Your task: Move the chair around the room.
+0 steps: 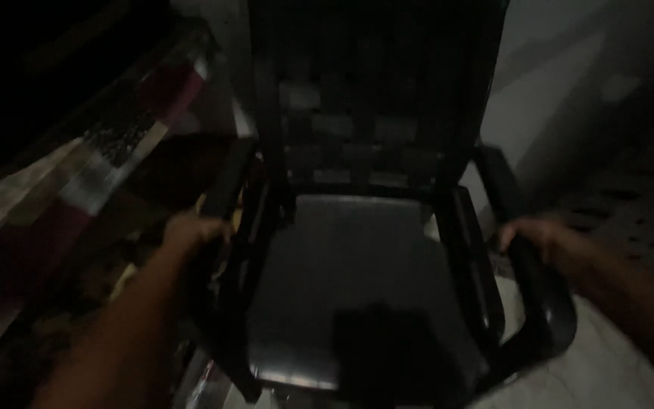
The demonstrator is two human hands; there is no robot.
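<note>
A dark plastic armchair (342, 273) stands in front of me in a dim room, its lattice backrest (372, 98) facing me. My left hand (191, 231) is wrapped around the chair's left armrest (225, 189). My right hand (535, 238) grips the right armrest (543, 303). The seat holds a dark flat thing (387, 341) near its front edge; I cannot tell what it is.
A striped and patterned cloth (92, 174) covers a bed or couch along the left side. A pale floor (615, 363) shows at the lower right, and a pale wall (546, 91) rises behind the chair. The picture is dark and blurred.
</note>
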